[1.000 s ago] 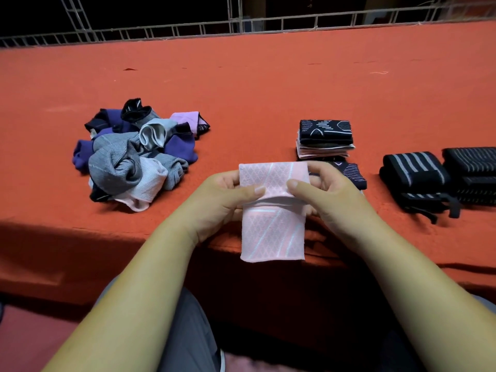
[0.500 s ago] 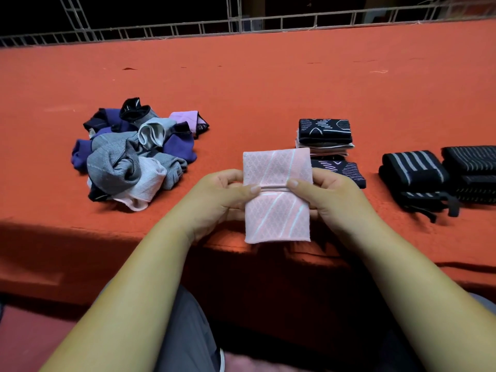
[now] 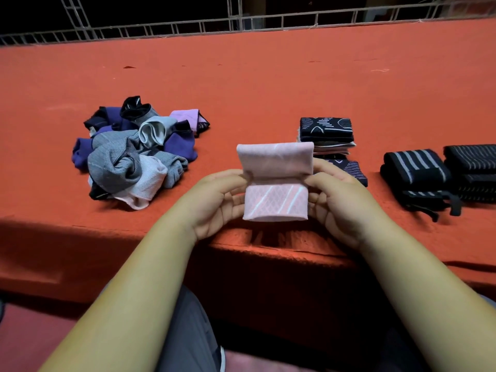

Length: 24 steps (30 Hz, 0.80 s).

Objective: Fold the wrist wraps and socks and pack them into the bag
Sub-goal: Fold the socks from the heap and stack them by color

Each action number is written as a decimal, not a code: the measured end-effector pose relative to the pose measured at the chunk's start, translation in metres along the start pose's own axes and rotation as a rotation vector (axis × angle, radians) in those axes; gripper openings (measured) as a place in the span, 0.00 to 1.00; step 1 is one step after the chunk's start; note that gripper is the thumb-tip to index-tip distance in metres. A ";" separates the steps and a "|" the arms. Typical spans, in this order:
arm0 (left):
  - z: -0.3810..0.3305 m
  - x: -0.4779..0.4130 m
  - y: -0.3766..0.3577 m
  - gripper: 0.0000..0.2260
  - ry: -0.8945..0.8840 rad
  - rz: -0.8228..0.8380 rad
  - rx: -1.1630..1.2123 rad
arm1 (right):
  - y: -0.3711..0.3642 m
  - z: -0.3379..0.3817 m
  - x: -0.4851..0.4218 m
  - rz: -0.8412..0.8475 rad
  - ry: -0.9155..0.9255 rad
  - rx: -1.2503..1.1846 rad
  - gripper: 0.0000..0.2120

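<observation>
Orange-red cloth covers the long table that fills most of the frame, with a pale metal railing running along the top against darkness. At the lower centre, just above the table's near edge, a pink sock with white diagonal stripes is held up between both hands. Its upper part is doubled over into a rounded flap above the striped lower part. The left hand pinches the sock's left side, thumb in front at the fold line and fingers curled behind. The right hand pinches the right side the same way (its fingertips are hidden behind the fabric).

At the left of the frame lies a loose pile of unfolded socks in grey, purple, black and lilac. Right of centre, behind the pink sock, stands a small stack of folded socks with a dark patterned one on top. Another dark folded sock lies just in front of it. At the far right, two black striped wrist wraps sit rolled side by side.
</observation>
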<state>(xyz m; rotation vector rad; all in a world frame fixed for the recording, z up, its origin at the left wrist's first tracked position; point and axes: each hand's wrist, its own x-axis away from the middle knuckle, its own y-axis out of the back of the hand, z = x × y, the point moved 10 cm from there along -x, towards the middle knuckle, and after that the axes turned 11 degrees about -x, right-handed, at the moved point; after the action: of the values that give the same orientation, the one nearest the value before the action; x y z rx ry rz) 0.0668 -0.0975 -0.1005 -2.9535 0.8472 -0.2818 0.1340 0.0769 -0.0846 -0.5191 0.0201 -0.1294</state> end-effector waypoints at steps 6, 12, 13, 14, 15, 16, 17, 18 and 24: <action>0.010 0.001 -0.008 0.16 0.103 0.038 0.089 | -0.001 0.003 0.000 0.042 -0.016 -0.214 0.22; 0.008 0.004 -0.014 0.31 0.117 0.145 -0.027 | -0.003 0.002 0.002 0.050 -0.016 0.006 0.13; 0.007 0.005 -0.014 0.30 0.094 0.144 -0.060 | -0.003 0.003 0.002 0.051 0.007 0.037 0.11; 0.005 0.005 -0.013 0.28 0.061 0.132 -0.079 | -0.002 0.004 0.003 0.046 0.031 0.072 0.11; 0.003 0.005 -0.011 0.24 0.027 0.114 -0.085 | 0.000 0.005 0.003 0.040 0.058 0.114 0.13; 0.000 0.006 -0.009 0.21 -0.001 0.091 -0.085 | 0.001 0.007 0.003 0.037 0.086 0.163 0.17; -0.001 0.006 -0.007 0.19 -0.021 0.070 -0.084 | 0.001 0.009 0.004 0.037 0.115 0.206 0.21; -0.003 0.005 -0.005 0.17 -0.038 0.061 -0.084 | -0.001 0.012 0.005 0.039 0.149 0.238 0.25; -0.012 0.000 -0.002 0.20 -0.162 0.005 -0.069 | 0.003 0.016 0.006 -0.018 0.179 0.279 0.28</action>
<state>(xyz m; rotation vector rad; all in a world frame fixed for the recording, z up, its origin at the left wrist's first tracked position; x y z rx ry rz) 0.0656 -0.0963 -0.0888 -2.9857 0.8592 -0.0124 0.1409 0.0866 -0.0718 -0.2280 0.1695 -0.1930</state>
